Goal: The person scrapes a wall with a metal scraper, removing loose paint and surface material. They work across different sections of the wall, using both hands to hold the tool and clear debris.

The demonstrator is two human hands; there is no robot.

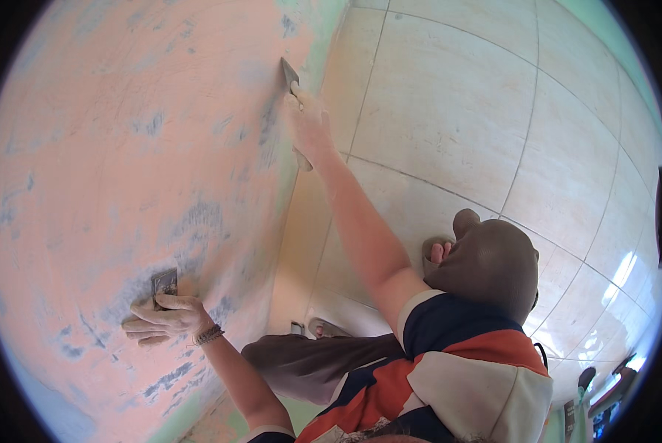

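Observation:
My left hand (167,321), dusty and with a dark braided bracelet at the wrist, is against the pink-plastered wall (115,183). It holds a small, dark rectangular scraper plate (165,282) smeared with residue. Farther up, near the wall's edge by the floor, my right hand (309,119) grips a small pointed trowel (289,75). The trowel's tapered metal blade lies at the wall face, and its pale handle end shows below my fist. Grey-blue patches and scratch marks spread over the pink coat around both hands. Whether the blade presses on the surface, I cannot tell.
A pale tiled floor (447,111) meets the wall along a green-tinted strip (322,44). My bent knees in dark trousers (491,266) and sandalled feet (439,252) are close to the wall. Several partly cut-off objects (613,390) stand at the lower right.

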